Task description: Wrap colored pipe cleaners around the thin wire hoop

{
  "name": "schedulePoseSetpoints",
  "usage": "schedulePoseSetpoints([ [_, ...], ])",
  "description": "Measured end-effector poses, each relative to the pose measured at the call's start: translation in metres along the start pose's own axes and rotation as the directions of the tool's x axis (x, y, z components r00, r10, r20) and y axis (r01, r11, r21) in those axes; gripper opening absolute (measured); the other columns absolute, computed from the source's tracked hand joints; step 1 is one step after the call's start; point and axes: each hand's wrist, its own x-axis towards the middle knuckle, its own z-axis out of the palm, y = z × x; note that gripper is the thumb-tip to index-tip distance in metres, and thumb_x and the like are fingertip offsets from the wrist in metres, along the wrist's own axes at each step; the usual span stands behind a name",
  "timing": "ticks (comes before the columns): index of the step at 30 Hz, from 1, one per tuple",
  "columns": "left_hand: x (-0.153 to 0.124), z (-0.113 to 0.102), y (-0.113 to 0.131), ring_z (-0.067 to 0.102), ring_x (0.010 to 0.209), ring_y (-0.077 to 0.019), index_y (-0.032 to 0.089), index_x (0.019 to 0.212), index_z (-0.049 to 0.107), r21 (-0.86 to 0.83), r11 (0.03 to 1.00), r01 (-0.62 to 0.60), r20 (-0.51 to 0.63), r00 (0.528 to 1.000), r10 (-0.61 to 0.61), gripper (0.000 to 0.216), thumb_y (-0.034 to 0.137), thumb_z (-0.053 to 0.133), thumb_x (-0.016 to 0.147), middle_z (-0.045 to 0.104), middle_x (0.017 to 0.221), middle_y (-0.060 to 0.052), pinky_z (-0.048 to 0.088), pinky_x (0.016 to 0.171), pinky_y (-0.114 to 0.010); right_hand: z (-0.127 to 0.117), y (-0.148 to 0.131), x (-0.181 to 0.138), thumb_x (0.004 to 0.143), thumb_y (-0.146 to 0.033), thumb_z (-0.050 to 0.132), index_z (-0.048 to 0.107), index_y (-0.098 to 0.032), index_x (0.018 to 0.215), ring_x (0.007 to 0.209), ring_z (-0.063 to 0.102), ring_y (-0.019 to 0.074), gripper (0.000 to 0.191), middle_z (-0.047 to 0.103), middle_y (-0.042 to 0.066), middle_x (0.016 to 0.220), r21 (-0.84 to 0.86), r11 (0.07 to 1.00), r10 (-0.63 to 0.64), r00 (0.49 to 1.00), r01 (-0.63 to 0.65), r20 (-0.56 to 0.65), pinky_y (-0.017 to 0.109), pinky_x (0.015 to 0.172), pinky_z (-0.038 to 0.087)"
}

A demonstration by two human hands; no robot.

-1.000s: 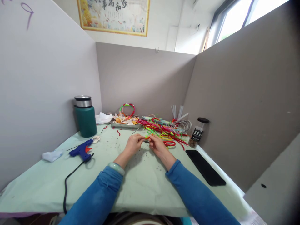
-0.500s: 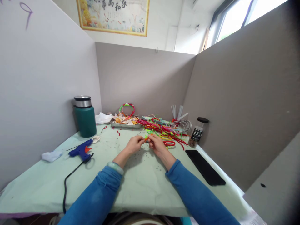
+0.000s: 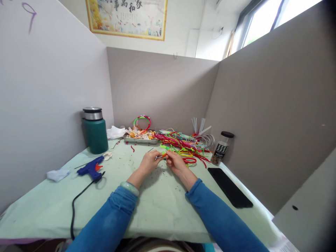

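Observation:
My left hand (image 3: pixel 149 162) is closed, its fingertips almost meeting those of my right hand above the middle of the table. A thin silvery sliver shows at the left fingertips; its kind is too small to tell. My right hand (image 3: pixel 176 162) pinches a short orange pipe cleaner (image 3: pixel 164 154), partly hidden by the fingers. Just behind the hands lie bright green pipe cleaners (image 3: pixel 164 147). Beyond them spreads a heap of red, pink and yellow pipe cleaners (image 3: pixel 181 141).
A metal tray (image 3: pixel 141 141) holds small cut pieces and a coloured ring (image 3: pixel 142 123). To the left are a green bottle (image 3: pixel 96 136) and a blue glue gun (image 3: pixel 91 168) with its cord. A jar (image 3: pixel 222 149) and a black phone-like slab (image 3: pixel 229 187) lie right. Partitions enclose the table.
My left hand has turned slightly and its fingers have shifted a little left. A silvery sliver now shows at its fingertips, and less orange is visible. The right hand has hardly moved.

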Motion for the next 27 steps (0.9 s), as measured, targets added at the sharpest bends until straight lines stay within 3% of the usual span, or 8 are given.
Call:
schedulePoseSetpoints([
  [8,-0.0017,-0.0009,0.0019,0.054,0.071,-0.0114,0.018,0.088,0.064,0.009,1.000,-0.011,-0.028,1.000,0.011,0.013,0.024,0.057,0.079,0.064,0.082,-0.003,0.041,0.066,-0.022,-0.0005,0.0010,0.0010,0.062,-0.030,0.073,0.054,-0.016,0.065,0.035,0.038,0.0020,0.025,0.056,-0.005,0.054,0.010,1.000,0.015,1.000,-0.015,0.001,0.015,0.033,0.025],
  [18,-0.0026,-0.0052,0.0068,0.052,0.064,-0.0104,0.019,0.085,0.065,0.067,0.998,0.006,0.032,0.999,-0.009,0.016,0.031,0.057,0.079,0.065,0.078,-0.002,0.038,0.062,-0.021,-0.0010,0.0018,0.0012,0.063,-0.030,0.072,0.052,-0.016,0.063,0.035,0.037,0.0022,0.024,0.055,-0.005,0.052,-0.006,1.000,0.003,1.000,-0.003,0.014,0.016,0.033,0.024],
  [27,-0.0009,-0.0033,0.0096,0.051,0.057,-0.0090,0.017,0.076,0.067,-0.042,0.991,0.130,0.012,0.991,-0.130,0.023,0.037,0.056,0.078,0.066,0.069,-0.001,0.036,0.055,-0.019,0.0007,0.0021,0.0004,0.063,-0.030,0.072,0.051,-0.017,0.064,0.035,0.039,0.0032,0.025,0.056,-0.004,0.053,-0.037,0.998,-0.050,0.999,0.050,0.001,0.016,0.034,0.025],
])
